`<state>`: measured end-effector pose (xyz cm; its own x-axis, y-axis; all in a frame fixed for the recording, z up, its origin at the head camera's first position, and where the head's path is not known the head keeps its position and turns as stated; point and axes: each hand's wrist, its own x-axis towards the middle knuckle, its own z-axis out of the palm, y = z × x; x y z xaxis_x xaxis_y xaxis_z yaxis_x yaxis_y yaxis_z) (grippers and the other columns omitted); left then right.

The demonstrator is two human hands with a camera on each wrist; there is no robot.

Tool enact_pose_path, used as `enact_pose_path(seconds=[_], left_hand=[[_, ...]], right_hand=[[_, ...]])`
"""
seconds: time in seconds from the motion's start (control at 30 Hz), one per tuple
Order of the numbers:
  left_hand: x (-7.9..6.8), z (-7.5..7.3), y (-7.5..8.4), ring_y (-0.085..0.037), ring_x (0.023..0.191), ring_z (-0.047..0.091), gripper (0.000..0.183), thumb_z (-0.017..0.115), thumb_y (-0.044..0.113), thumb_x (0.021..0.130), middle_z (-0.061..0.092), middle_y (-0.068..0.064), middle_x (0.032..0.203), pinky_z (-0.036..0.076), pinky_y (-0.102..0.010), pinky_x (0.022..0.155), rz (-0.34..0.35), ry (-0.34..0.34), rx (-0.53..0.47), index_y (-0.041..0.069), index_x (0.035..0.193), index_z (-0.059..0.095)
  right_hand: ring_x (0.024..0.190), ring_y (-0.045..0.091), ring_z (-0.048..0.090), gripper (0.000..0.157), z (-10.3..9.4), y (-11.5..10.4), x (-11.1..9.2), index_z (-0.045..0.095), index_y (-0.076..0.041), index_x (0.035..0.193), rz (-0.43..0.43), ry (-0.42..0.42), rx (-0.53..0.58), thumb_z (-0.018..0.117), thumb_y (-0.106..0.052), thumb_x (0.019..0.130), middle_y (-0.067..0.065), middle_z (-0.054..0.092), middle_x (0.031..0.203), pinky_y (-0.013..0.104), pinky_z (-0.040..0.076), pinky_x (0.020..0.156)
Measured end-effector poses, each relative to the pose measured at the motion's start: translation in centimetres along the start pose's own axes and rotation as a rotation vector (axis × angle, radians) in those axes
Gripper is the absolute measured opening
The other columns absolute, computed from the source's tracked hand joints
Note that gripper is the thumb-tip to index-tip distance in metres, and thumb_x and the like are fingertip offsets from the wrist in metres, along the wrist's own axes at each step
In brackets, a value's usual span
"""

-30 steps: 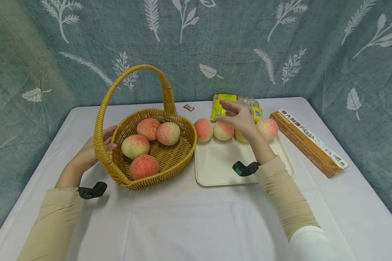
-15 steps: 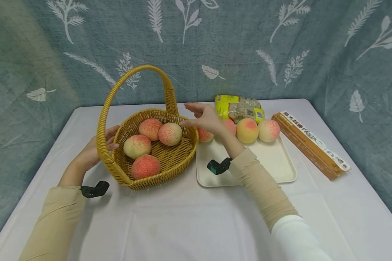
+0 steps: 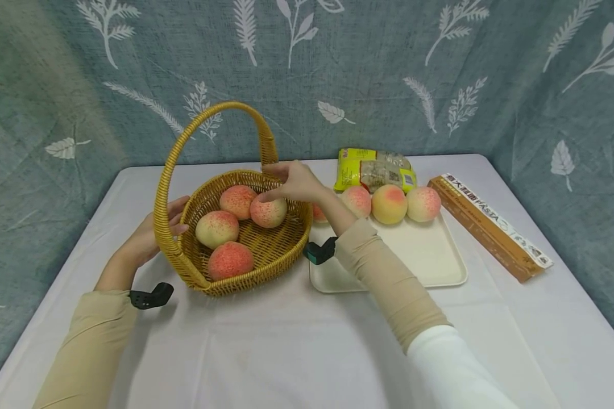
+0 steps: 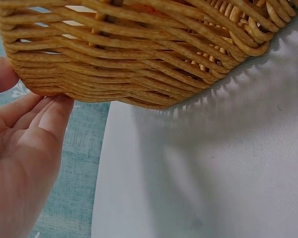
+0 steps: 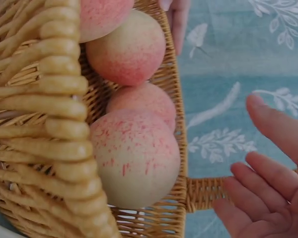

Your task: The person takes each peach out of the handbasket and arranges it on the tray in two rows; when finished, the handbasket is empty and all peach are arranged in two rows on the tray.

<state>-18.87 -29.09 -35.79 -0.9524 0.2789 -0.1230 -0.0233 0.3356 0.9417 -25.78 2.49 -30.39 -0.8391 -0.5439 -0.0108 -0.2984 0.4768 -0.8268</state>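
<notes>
Wicker basket (image 3: 280,264) between left hand (image 3: 145,238), loosely extended against its outer side, and right hand (image 3: 299,183), spread near rightmost peach (image 3: 269,215) inside.

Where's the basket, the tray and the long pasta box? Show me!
Basket (image 3: 266,245): head view, on the bare woven floor inside it.
Tray (image 3: 432,253): head view, on its bare surface, right of the sleeve.
Pasta box (image 3: 483,228): head view, on the middle of its brown side.

A white cloth (image 3: 261,352) covers the table (image 3: 532,329). A basket (image 3: 258,275) stands left, a tray (image 3: 435,250) and a box (image 3: 491,227) right, a bag (image 3: 376,170) at the far side.
</notes>
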Motion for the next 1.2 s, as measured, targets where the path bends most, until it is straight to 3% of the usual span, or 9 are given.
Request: enact_pose_path(seconds=[0.2, 0.47, 0.77, 1.0, 1.2], left_hand=[[0.0, -0.1, -0.1, -0.042, 0.144, 0.009, 0.076, 0.052, 0.003, 0.098, 0.008, -0.027, 0.158, 0.024, -0.024, 0.113, -0.002, -0.001, -0.003, 0.0, 0.155, 0.002], [0.1, -0.1, -0.2, -0.043, 0.144, 0.009, 0.076, 0.052, 0.003, 0.098, 0.008, -0.026, 0.158, 0.024, -0.028, 0.114, -0.003, -0.006, -0.01, 0.0, 0.155, 0.003], [0.2, 0.1, 0.3, -0.042, 0.145, 0.007, 0.077, 0.053, 0.003, 0.097, 0.008, -0.026, 0.158, 0.013, -0.045, 0.116, -0.017, -0.004, -0.003, 0.0, 0.155, 0.003], [0.1, -0.1, 0.2, -0.042, 0.145, 0.008, 0.076, 0.053, 0.003, 0.097, 0.009, -0.026, 0.159, 0.017, -0.04, 0.116, -0.016, -0.004, -0.004, 0.001, 0.155, 0.003], [0.1, -0.2, 0.1, -0.042, 0.145, 0.008, 0.076, 0.052, 0.004, 0.097, 0.009, -0.026, 0.159, 0.019, -0.037, 0.116, -0.018, -0.004, -0.004, 0.001, 0.155, 0.003]], right_hand=[[0.133, 0.021, 0.045, 0.066, 0.7, -0.2, 1.0, 0.05, -0.005, 0.142, 0.004, -0.105, -0.135, 0.078, -0.018, 0.083, 0.008, 0.051, 0.143, 0.029, 0.039, 0.105], [0.131, 0.023, 0.047, 0.065, 1.7, 0.2, 2.1, 0.052, -0.007, 0.14, 0.06, -0.139, -0.182, 0.079, -0.014, 0.081, 0.008, 0.052, 0.142, 0.03, 0.044, 0.101], [0.132, 0.023, 0.045, 0.065, 2.2, 0.3, 2.6, 0.053, -0.009, 0.14, 0.111, -0.179, -0.239, 0.079, -0.012, 0.08, 0.006, 0.052, 0.143, 0.031, 0.043, 0.101], [0.129, 0.025, 0.047, 0.071, 2.3, 0.9, 2.5, 0.051, -0.011, 0.142, 0.139, -0.192, -0.246, 0.081, -0.009, 0.077, 0.01, 0.049, 0.143, 0.032, 0.044, 0.101], [0.129, 0.027, 0.048, 0.073, 2.7, 1.2, 2.5, 0.051, -0.013, 0.143, 0.116, -0.187, -0.323, 0.08, -0.006, 0.077, 0.014, 0.052, 0.141, 0.032, 0.045, 0.099]])
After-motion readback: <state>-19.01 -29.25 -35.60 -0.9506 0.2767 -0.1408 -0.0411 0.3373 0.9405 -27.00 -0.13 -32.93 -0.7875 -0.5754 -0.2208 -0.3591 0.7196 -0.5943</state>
